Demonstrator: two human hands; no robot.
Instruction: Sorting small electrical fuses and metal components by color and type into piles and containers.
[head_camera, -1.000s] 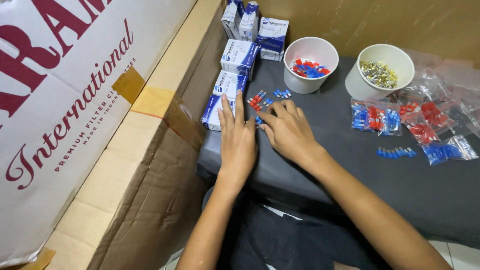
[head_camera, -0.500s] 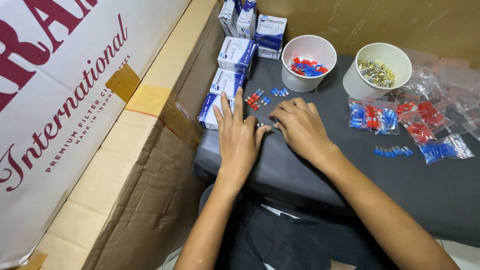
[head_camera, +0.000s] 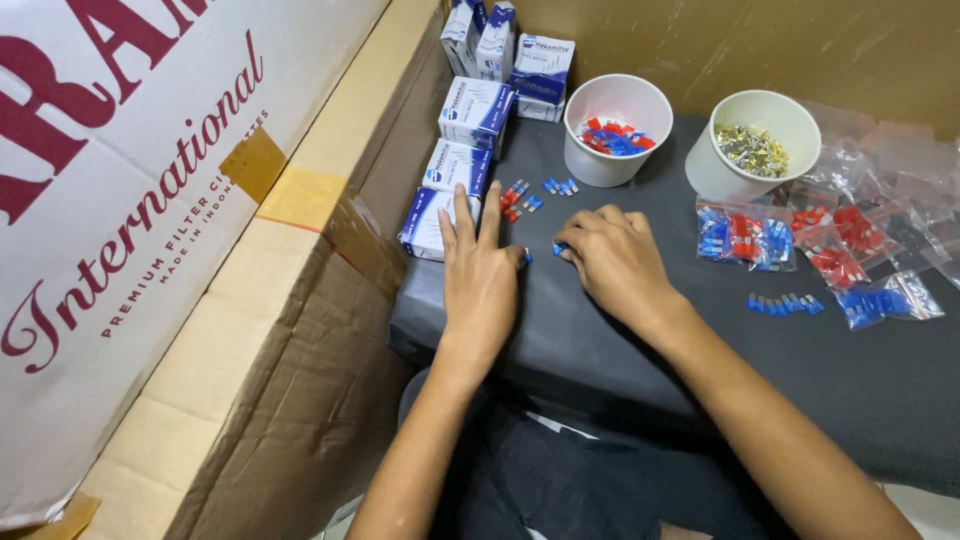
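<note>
My left hand (head_camera: 478, 272) lies flat, palm down, on the dark cloth-covered table (head_camera: 700, 360), fingers stretched toward a white and blue box (head_camera: 432, 215); a small blue piece shows at its thumb side. Just to its right, my right hand (head_camera: 612, 258) is curled, its fingertips pinching a small blue fuse (head_camera: 559, 248) against the cloth. A few loose red and blue fuses (head_camera: 525, 194) lie just beyond both hands.
A white cup of red and blue fuses (head_camera: 619, 128) and a white cup of metal bits (head_camera: 752, 142) stand at the back. Clear bags of fuses (head_camera: 790, 240) and a row of blue fuses (head_camera: 787, 303) lie right. Stacked boxes (head_camera: 477, 110) and a big cardboard carton (head_camera: 180, 250) fill the left.
My right hand has slid right and away from the left hand, dragging a blue fuse with it. My left hand has stayed flat in about the same place.
</note>
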